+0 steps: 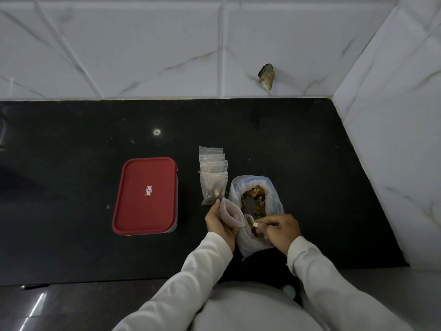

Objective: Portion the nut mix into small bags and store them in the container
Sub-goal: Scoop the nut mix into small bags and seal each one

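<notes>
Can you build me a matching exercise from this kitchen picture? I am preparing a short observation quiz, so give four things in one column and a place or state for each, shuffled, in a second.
Things:
1. container
2. small bag
3. spoon
4. big bag of nut mix

Places or states:
A. held in the right hand
B. open at the top, standing on the counter
C. shut with a red lid
D. held open in the left hand

Pairs: 1-C, 2-D, 3-A, 4-B
</notes>
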Demonstrator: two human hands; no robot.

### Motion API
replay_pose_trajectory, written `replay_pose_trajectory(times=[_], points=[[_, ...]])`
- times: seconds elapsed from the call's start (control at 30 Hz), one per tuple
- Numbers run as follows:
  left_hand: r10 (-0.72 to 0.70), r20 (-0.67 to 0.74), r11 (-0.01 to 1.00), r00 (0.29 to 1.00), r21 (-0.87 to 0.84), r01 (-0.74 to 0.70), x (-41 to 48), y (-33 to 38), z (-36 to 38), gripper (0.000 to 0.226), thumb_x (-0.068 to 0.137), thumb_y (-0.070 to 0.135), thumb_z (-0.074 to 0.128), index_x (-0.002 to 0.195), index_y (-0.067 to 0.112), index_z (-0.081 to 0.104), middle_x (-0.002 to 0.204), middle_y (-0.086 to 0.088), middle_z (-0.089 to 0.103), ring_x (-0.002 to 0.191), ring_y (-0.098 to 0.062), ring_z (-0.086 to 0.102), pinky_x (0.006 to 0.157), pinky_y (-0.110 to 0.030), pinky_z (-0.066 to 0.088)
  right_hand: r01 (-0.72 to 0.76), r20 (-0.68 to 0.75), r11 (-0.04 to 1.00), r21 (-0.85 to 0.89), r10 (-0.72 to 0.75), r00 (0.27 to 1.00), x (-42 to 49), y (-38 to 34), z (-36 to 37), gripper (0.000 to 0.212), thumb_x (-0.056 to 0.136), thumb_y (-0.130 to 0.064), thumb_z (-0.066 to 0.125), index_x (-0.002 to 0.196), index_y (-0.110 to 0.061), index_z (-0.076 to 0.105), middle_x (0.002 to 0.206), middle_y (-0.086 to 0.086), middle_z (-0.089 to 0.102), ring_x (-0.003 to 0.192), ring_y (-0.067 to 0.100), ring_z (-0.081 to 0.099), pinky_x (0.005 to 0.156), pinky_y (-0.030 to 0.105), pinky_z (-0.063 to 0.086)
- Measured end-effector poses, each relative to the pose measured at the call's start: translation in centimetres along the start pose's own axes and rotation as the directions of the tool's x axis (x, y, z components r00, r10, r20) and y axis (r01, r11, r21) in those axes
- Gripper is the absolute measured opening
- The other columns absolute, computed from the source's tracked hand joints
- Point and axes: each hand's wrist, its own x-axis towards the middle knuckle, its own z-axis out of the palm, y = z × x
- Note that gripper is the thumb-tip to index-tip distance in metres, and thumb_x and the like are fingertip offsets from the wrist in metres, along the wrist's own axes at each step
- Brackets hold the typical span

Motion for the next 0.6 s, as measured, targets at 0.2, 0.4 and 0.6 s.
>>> replay_pose_trajectory(times=[0.2,0.4,0.6], points=[[0.007,0.005,1.0,1.0,0.002,-0.007,-0.6,0.0,0.2,0.042,0.094,0.038,0.054,0.126,0.012,0.06,0.105,-0.017,0.062,0.093,-0.031,0.059,0.07,-0.042,0.047,-0.156,0.034,0.977,0.149,0.152,0.988,0.8,-0.7,0.2,0.018,0.086,-0.004,0.063,0.085,-0.013,0.079,0.075,0.006,0.075,0.06,0.01,0.058,0.06,0.02,0.048],[-0.003,0.015,1.0,1.0,-0.009,0.003,-0.7,0.1,0.0,0.043,0.094,0.039,0.054,0.128,0.013,0.06,0.107,-0.017,0.064,0.095,-0.03,0.062,0.071,-0.043,0.049,-0.264,0.098,0.834,0.485,0.248,0.964,1.5,-0.8,0.9,0.016,0.088,0.002,0.06,0.094,0.0,0.074,0.067,0.008,0.069,0.048,0.008,0.046,0.044,0.016,0.038],[0.009,0.029,1.0,1.0,0.015,-0.01,-0.7,0.5,-0.3,0.039,0.096,0.04,0.051,0.124,0.014,0.06,0.115,-0.018,0.062,0.104,-0.034,0.059,0.092,-0.047,0.046,-0.284,0.142,0.792,0.541,0.247,0.959,1.3,-0.8,0.4,0.016,0.09,0.001,0.058,0.099,0.002,0.071,0.074,0.011,0.067,0.053,0.009,0.045,0.046,0.017,0.036]])
